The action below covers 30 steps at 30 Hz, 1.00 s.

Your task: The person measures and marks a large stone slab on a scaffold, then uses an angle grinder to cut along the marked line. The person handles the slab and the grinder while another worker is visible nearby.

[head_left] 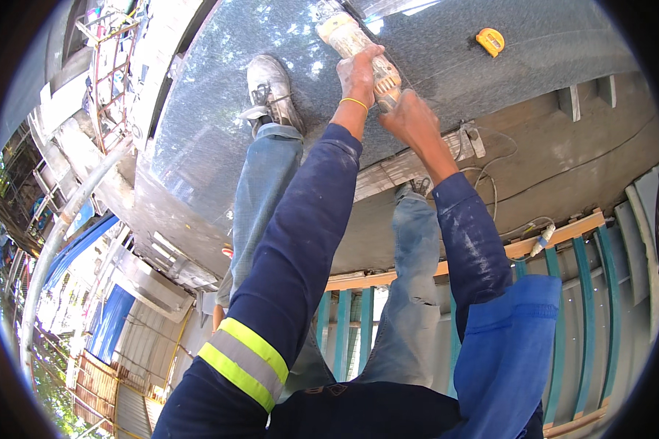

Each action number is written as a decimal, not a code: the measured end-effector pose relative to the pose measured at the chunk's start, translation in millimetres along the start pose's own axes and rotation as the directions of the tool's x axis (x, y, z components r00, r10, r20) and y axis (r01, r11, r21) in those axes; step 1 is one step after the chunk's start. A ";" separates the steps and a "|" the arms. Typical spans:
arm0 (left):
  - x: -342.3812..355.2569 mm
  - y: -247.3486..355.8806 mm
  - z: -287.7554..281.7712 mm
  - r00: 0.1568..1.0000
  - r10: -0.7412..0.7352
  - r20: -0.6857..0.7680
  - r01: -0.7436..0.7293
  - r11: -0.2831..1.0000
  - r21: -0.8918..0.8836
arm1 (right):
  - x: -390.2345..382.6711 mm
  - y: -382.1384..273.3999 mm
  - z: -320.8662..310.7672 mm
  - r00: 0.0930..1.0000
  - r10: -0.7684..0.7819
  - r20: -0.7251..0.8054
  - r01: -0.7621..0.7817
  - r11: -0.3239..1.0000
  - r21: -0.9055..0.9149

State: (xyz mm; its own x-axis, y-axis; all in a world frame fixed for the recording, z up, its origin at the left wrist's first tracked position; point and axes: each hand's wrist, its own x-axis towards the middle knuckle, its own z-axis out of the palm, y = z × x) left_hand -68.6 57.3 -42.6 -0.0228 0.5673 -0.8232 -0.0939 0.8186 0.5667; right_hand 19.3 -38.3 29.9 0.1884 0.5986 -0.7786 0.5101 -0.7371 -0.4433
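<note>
My left hand (pixel 357 77) is wrapped around the middle of a dusty yellow angle grinder (pixel 343 35). My right hand (pixel 411 123) closes on the tool's rear end, a little nearer to me. The grinder's head is over a large dark grey slab (pixel 447 73), toward the upper edge of the view; its disc I cannot make out. A yellow tape measure (pixel 490 42) lies on the slab, to the right of the grinder and apart from both hands.
My left shoe (pixel 271 84) rests on the slab, left of the grinder. A dusty plank (pixel 410 164) lies along the slab's near edge. A cord (pixel 494 190) runs at the right. Teal bars (pixel 582 314) stand lower right, a metal pipe (pixel 62 219) at far left.
</note>
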 end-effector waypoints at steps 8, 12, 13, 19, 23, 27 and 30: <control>36.7 14.3 -8.7 0.998 -0.027 0.057 0.026 1.000 0.011 | 17.4 -14.3 -2.7 0.996 -0.071 -0.052 0.072 0.997 0.033; 31.9 21.6 -3.5 0.996 -0.056 0.067 0.056 0.998 0.014 | 23.8 -14.4 -6.4 0.998 -0.063 0.007 0.063 0.998 0.031; 30.1 22.2 -4.1 0.996 -0.056 0.064 0.055 0.998 0.017 | 23.8 -14.6 -6.7 0.998 -0.064 0.023 0.063 0.998 0.028; 0.1 7.2 -0.9 0.999 -0.049 -0.017 0.048 0.999 -0.016 | 1.1 0.8 4.6 0.997 -0.048 -0.059 0.048 0.999 -0.001; -5.1 6.8 2.0 0.998 -0.052 -0.021 0.052 0.999 -0.002 | 0.0 4.7 3.9 0.998 -0.045 -0.043 0.045 0.999 0.011; 19.8 11.9 -3.2 1.000 -0.027 -0.004 0.027 1.000 -0.011 | 10.1 -11.2 -2.1 0.998 -0.050 -0.036 0.050 0.999 0.010; 34.6 15.6 -3.5 0.997 -0.067 0.026 0.068 0.998 -0.015 | 20.0 -17.7 -4.3 0.998 -0.043 -0.034 0.043 0.999 0.004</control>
State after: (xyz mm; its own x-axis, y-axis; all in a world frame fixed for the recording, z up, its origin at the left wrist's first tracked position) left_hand -74.3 89.4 -62.4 0.0093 0.5131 -0.8583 -0.1099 0.8537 0.5091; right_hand 17.6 -12.0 24.0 0.1945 0.6402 -0.7432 0.5147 -0.7116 -0.4782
